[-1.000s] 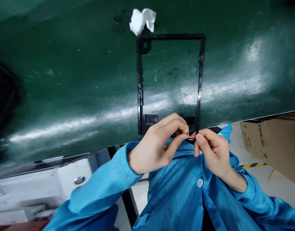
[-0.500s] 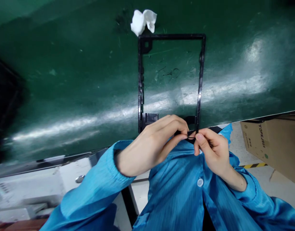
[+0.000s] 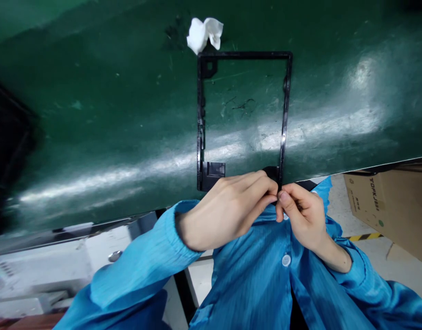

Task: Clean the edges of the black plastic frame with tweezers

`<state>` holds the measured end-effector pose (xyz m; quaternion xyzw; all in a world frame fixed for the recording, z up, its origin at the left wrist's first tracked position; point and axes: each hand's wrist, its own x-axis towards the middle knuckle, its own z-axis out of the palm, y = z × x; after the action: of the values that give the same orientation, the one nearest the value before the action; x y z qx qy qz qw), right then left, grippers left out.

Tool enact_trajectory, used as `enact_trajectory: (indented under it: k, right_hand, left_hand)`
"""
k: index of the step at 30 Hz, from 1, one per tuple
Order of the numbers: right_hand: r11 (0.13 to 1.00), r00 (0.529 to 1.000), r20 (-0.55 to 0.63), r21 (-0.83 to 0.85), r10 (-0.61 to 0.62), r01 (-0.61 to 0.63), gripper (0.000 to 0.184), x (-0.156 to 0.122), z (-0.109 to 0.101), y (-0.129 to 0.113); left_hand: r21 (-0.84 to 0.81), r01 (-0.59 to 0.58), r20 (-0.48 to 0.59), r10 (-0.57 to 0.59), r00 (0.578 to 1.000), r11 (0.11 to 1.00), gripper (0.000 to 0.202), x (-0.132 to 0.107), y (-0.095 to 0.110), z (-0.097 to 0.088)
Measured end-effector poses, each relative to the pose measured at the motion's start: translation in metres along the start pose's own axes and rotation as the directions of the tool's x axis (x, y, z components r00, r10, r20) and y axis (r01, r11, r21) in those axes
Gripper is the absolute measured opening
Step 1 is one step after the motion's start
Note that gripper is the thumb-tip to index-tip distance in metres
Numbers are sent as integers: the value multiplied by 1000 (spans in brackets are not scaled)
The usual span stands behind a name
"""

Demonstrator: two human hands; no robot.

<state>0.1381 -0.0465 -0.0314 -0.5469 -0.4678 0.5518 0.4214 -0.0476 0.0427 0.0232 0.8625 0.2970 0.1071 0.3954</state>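
Note:
A rectangular black plastic frame [image 3: 245, 55] lies on the green work surface, its near edge partly covered by my hands. My left hand [image 3: 233, 206] reaches across that near edge, thumb and fingertips pinched together by the near right corner. Right beside it, my right hand [image 3: 302, 215] is closed too, its thumb pressed on the index finger just under the corner. The two sets of fingertips almost touch. The thin black strand stretched between them half a second ago is now mostly hidden in the fingers.
A crumpled white tissue [image 3: 204, 34] sits at the frame's far left corner. Thin dark strands [image 3: 244, 105] lie inside the frame. A dark object [image 3: 9, 142] stands at far left. The green table [image 3: 94, 123] ends close to my body; a cardboard box [image 3: 392, 197] is below right.
My left hand has shifted right, closing the gap to my right hand, so the black strand between them hardly shows. My right hand has barely moved.

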Motion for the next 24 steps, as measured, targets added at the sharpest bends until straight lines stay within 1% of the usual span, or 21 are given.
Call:
enact_trajectory:
  k: [2,5,12,18,24]
  right_hand:
    - [1000,1000,-1,-6,2,-2,26,0,0,-1]
    - [1000,1000,-3,-11,-1,1,26,-1,0,-3]
    - [999,1000,-1,-32,5,-5,24,-2,-1,-3]
    - [1000,1000,-2,-23,-3,3,23,-1,0,-4]
    - [1000,1000,2,-27,16,-16,25,0,0,-3]
  left_hand:
    - [-6,-17,21,17,1000,1000,15,1,0,0]
    - [-31,-12,37,13,999,999,16,1,-2,-2]
    - [-59,-18,34,20,999,998,16,0,-5,-6]
    - [-65,10,60,-6,998,998,16,0,-5,-9]
    - [-75,37,93,-30,995,996,16,-1,-5,-13]
